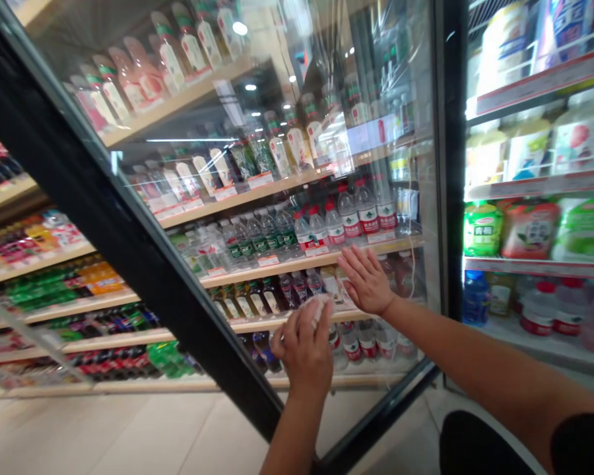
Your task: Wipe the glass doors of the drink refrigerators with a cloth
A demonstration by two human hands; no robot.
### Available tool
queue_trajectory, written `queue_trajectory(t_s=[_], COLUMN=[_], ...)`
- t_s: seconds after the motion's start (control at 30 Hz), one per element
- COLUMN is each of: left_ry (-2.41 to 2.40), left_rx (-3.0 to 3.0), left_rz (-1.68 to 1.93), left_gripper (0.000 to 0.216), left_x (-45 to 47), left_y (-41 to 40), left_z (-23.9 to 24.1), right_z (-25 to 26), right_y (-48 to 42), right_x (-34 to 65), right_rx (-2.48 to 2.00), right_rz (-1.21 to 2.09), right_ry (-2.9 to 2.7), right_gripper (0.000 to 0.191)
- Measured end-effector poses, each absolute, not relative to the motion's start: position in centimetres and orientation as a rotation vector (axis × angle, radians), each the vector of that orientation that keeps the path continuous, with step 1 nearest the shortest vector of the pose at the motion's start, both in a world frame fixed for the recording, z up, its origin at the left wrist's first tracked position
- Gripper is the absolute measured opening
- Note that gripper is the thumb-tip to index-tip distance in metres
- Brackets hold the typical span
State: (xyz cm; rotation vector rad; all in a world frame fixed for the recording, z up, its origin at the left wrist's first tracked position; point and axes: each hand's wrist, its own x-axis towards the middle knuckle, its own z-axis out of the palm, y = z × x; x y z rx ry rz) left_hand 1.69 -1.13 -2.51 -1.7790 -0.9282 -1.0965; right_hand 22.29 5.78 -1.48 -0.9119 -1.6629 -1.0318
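white wad partly hidden by left hand; upper bottle labels blurred; door frame cropped left

Just above the right hand stand red-capped bottles; more red-labelled bottles are below it. Up and left of the left hand are green-labelled bottles, with dark bottles on the shelf under them. Well above both hands, pale-labelled bottles line another shelf, blurred. Far left of the left hand, orange bottles sit beside green bottles. Floor tiles spread below and left of that hand. Right of the right hand are a blue bottle and jugs, and above these a green pack beside a red pack.
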Motion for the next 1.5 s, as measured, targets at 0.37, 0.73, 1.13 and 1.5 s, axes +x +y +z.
queue_trajectory(t_s=[0.37,0.73,1.13,1.5], left_ry=[-0.846,-0.871,-0.87,-0.86], left_rx=[-1.856,-1.738,-1.622,-1.654], left_rz=[-1.048,-1.091,-1.13,-1.17], left_gripper=[0.037,0.031,0.036,0.032], left_x=[2.3,2.9,2.1,4.1], left_y=[-0.9,-0.9,-0.4,0.5], left_z=[-3.4,-0.3,1.2,3.6], right_z=[-1.3,-1.5,-1.5,-1.6], right_y=[5.7,5.8,5.8,5.9], right_x=[22.2,22.6,22.5,22.5], right_rx=[-0.895,-0.89,-0.898,-0.891], right_rz=[-1.029,-1.049,-1.081,-1.09], right_ry=[-1.651,-1.702,-1.686,-1.691], right_gripper=[0.063,0.074,0.074,0.078])
